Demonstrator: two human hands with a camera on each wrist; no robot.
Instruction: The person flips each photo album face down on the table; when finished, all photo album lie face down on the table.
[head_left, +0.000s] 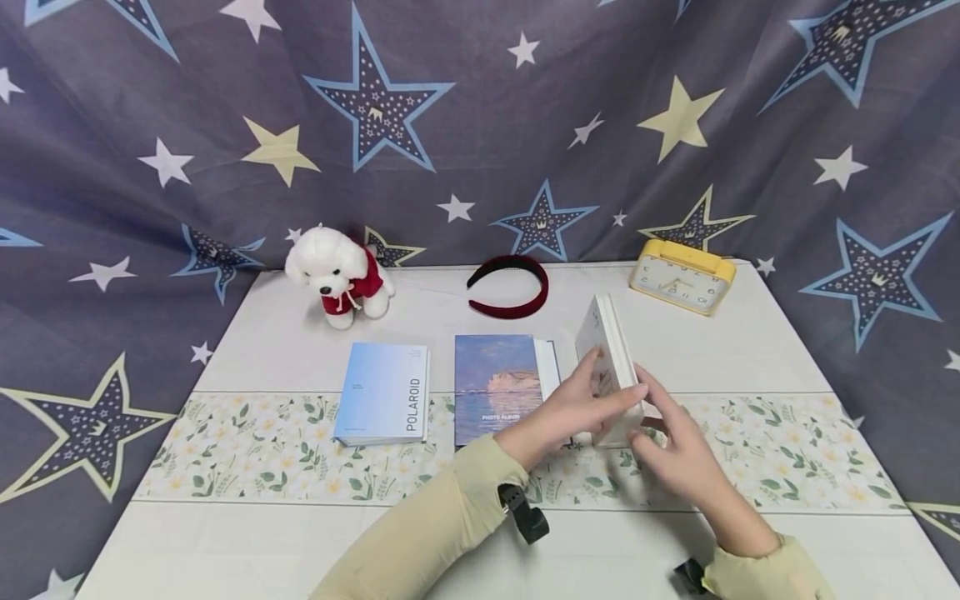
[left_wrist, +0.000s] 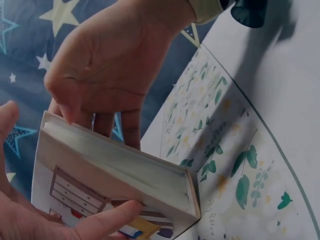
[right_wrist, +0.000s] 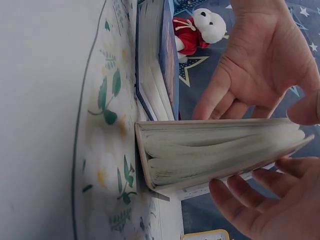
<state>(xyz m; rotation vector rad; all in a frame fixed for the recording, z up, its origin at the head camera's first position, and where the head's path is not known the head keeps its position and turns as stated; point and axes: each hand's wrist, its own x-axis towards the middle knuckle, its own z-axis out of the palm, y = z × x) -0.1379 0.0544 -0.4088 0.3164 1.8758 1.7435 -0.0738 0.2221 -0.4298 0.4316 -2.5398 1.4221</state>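
A thick white album [head_left: 615, 367] with a drawn dresser on its cover stands upright on the table, between both hands. My left hand [head_left: 573, 408] holds it from the left, fingers against the illustrated cover and thumb over the edge. From the right, my right hand [head_left: 678, 454] grips the opposite cover. In the right wrist view the page block [right_wrist: 215, 147] faces the camera, with gaps between the leaves. Close to the left hand lies a blue photo album [head_left: 491, 383] with a painted cliff, its right side partly behind that hand.
Further left lies a light-blue POLAROID album [head_left: 386, 392]. Along the back are a white plush dog [head_left: 326, 258] in red, a dark red headband [head_left: 517, 312] and a yellow alarm clock [head_left: 682, 279]. A floral strip [head_left: 247, 450] crosses the white table; a starry curtain hangs behind.
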